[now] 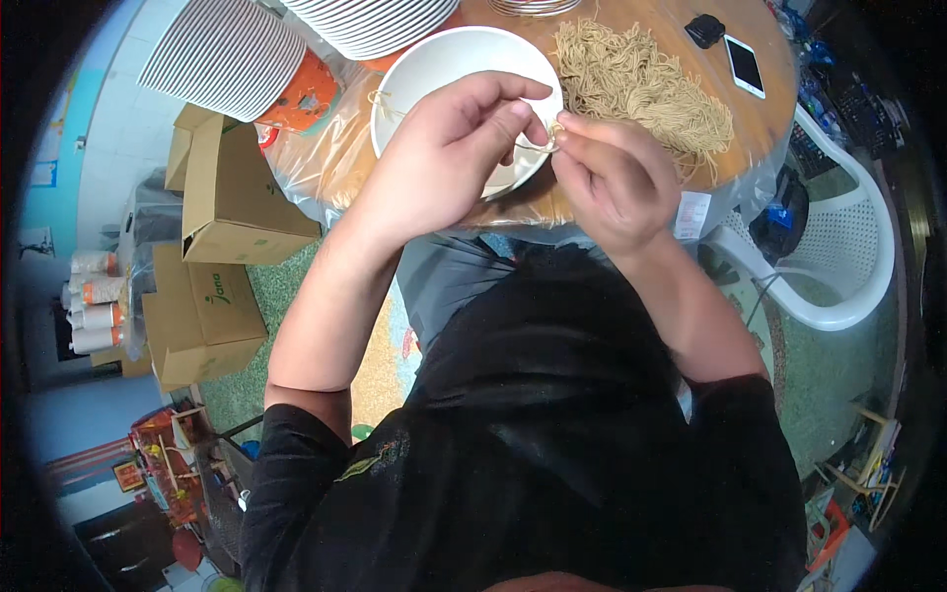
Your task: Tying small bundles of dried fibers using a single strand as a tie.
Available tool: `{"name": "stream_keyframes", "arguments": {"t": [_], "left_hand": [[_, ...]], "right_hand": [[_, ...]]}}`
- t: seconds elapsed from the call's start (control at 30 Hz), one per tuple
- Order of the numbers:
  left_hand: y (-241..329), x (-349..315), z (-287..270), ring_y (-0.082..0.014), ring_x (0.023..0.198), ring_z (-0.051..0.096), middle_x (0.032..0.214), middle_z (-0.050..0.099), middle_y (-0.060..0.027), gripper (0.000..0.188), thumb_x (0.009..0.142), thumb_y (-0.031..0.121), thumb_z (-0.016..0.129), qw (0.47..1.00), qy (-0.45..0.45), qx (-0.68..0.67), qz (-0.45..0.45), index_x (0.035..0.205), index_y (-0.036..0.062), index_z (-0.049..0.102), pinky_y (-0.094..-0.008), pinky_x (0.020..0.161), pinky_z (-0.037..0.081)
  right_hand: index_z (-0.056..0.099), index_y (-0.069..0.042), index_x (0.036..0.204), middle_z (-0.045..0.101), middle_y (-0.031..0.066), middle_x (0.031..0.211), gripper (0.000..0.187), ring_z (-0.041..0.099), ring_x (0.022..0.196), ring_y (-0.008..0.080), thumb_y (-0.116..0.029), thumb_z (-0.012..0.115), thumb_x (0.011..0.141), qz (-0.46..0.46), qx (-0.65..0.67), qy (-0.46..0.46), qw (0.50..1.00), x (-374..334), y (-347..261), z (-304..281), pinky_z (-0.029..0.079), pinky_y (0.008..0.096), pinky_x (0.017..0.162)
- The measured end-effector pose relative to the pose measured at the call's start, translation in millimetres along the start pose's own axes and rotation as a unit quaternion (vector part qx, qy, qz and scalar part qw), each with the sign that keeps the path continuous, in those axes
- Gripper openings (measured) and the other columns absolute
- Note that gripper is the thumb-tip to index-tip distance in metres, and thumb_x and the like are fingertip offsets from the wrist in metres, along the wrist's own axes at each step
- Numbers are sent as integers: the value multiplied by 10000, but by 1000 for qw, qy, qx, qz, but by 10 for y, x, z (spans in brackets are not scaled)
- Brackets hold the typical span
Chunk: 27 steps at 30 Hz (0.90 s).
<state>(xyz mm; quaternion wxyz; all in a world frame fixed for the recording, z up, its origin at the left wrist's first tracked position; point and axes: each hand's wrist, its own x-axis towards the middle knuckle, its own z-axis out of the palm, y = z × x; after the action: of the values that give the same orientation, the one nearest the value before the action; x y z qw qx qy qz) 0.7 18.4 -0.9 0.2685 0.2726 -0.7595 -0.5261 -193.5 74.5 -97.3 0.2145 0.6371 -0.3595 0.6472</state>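
A round white tub [424, 74] stands on the table in front of me, its inside facing up. Beige cord [378, 99] shows in a small loop at its left rim. Over the tub, my left hand [444, 153] has its fingers curled and the thumb close to them, with a strand of cord at the fingertips. My right hand [621, 178] pinches the same cord between thumb and forefinger near the tub's right rim. Part of the tub's near side is hidden by my left hand. A large heap of beige cord [646, 89] lies just beyond my right hand.
Nested white tubs [227, 59] lean at the far left, with another stack [370, 20] beside them. A phone [744, 67] and a small black object [704, 31] lie at the back right. Cardboard boxes [242, 202] stand left of the table; a white plastic chair [853, 207] is at the right.
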Motion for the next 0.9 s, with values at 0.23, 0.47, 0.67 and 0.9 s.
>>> {"name": "stream_keyframes", "arguments": {"t": [0.23,0.47,0.67,0.9], "left_hand": [[20,102,-14,-43,953,652,1078,769,15,236,1135,130,723,995,-37,81,-41,1324,-6,759,-227,829,533],[-63,168,-81,-35,927,642,1033,740,33,122,1136,111,710,997,-69,39,-22,1191,13,756,-223,813,527],[-66,176,-112,-31,881,612,997,715,54,102,1136,133,706,992,-29,112,-50,1155,40,744,-233,790,517],[7,122,21,-76,767,594,925,703,-30,127,1103,120,704,958,22,280,55,1095,-3,678,-291,695,522]], "right_hand": [[808,-43,1021,810,80,1109,314,770,776,257,79,931,760,-39,23,-2,999,10,49,-14,609,356,652],[796,-44,1023,809,83,1105,308,781,804,253,70,932,771,-41,26,-13,999,40,53,-56,622,352,673],[762,-45,1055,809,104,1097,296,805,840,245,101,870,821,51,75,-24,996,10,-153,-142,639,340,713],[696,-8,1023,792,146,1110,219,822,902,242,128,809,893,209,184,-41,960,-108,-368,-146,661,330,799]]}}
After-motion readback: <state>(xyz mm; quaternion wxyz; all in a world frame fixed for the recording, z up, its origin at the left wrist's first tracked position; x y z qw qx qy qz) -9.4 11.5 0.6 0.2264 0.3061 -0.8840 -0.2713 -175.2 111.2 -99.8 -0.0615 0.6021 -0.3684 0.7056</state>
